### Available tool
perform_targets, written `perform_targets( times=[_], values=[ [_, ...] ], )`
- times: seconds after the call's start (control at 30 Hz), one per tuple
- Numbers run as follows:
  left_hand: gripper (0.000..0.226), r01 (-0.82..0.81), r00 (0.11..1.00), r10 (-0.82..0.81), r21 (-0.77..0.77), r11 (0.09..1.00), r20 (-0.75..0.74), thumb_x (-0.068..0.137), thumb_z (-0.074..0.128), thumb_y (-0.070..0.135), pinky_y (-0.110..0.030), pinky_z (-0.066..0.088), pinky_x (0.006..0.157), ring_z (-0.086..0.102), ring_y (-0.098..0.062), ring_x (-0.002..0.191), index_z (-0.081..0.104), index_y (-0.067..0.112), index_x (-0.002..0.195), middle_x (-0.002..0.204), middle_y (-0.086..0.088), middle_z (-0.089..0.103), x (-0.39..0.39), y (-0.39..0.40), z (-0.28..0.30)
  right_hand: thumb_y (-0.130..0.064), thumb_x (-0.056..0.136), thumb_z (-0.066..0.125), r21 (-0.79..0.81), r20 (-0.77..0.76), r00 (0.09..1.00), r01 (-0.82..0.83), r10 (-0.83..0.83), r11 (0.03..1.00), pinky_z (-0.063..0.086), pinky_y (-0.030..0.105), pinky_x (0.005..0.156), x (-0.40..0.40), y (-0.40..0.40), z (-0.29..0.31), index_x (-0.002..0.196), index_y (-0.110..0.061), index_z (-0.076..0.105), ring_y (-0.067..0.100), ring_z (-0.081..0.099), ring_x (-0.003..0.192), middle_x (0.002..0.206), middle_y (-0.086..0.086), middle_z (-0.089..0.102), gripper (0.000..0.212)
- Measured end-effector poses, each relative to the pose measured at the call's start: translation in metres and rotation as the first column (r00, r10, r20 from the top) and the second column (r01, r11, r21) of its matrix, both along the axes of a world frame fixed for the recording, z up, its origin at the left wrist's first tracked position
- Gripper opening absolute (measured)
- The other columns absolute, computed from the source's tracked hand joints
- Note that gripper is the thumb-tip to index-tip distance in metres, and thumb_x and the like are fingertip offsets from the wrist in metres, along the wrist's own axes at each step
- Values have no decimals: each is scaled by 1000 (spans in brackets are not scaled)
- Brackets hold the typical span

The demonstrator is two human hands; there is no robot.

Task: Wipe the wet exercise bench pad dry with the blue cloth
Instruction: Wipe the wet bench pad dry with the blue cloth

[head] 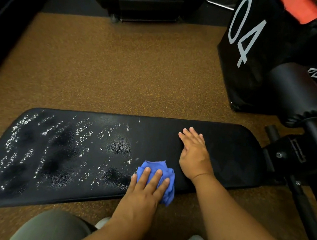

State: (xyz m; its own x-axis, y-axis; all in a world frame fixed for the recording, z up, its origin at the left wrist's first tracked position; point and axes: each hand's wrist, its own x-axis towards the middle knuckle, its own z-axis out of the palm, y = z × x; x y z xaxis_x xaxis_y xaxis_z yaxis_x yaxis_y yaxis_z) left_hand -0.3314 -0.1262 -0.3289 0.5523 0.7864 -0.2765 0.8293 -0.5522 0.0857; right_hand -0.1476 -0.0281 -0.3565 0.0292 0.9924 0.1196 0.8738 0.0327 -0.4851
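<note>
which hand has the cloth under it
The left hand, pressing flat on the crumpled blue cloth at the bench pad's near edge. The right hand lies bare on the pad's dry part.

One bench pad [220,149], one blue cloth [159,165] and two hands are visible. One black box [266,43] marked 04 sits at two o'clock.
</note>
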Motion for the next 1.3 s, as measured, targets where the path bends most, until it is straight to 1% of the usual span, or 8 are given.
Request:
perform_targets(
  times=[0.13,0.2,0.3,0.5,0.77,0.87,1.1,1.3],
  values=[
    [54,-97,994,97,-2,995,-49,71,45,23,-53,51,84,60,-37,114,63,22,122,125,-6,64,12,28,9,-5,82,38,13,13,1000,-7,7,1000,5,33,114,0,0,0,129,-6,53,24,32,138,140,10,49,50],
    [54,-150,988,150,-5,989,-33,91,35,20,-56,30,107,30,-40,138,34,21,145,152,-8,33,20,53,16,-6,81,36,8,6,1000,-3,3,1000,5,33,114,0,0,0,129,-5,54,25,33,137,139,11,49,51],
    [58,-202,976,201,-10,979,-81,98,32,24,-52,12,115,4,-36,145,9,21,151,160,-5,6,29,95,18,-8,82,34,5,1,1000,-7,7,1000,3,32,114,-1,0,3,130,-6,53,24,31,138,140,10,48,51],
    [55,-238,970,238,1,971,-47,97,37,21,-52,17,113,8,-35,144,17,21,149,157,-4,13,37,163,16,-3,85,42,28,46,999,-18,17,999,4,33,115,-1,-1,0,131,-8,52,23,31,138,141,8,48,47],
    [37,-408,912,407,-23,913,-46,98,38,40,-37,40,98,55,-32,117,56,19,123,122,-10,62,0,209,23,-9,81,35,23,44,999,-16,14,1000,8,36,115,0,-1,0,128,-8,55,24,33,137,138,8,50,51],
    [27,-353,931,357,63,934,-80,94,46,26,-40,39,98,52,-32,116,54,19,119,121,-7,61,-2,204,19,-8,80,35,33,34,999,-8,6,999,9,37,115,-2,0,0,128,-7,55,24,34,137,138,8,51,52],
    [53,-176,983,177,38,984,-42,97,37,19,-45,24,110,13,-34,144,22,17,148,156,-5,19,17,171,16,-8,80,35,21,58,998,-13,12,1000,8,36,115,-2,1,0,129,-8,54,23,33,137,139,8,50,53],
    [40,-332,935,337,56,942,-114,90,43,9,-46,38,100,30,-33,129,44,11,130,138,-8,39,-22,193,14,1,85,44,17,34,999,-18,17,1000,3,33,116,-2,-1,2,132,-8,51,21,28,140,142,6,46,48]
  ],
)
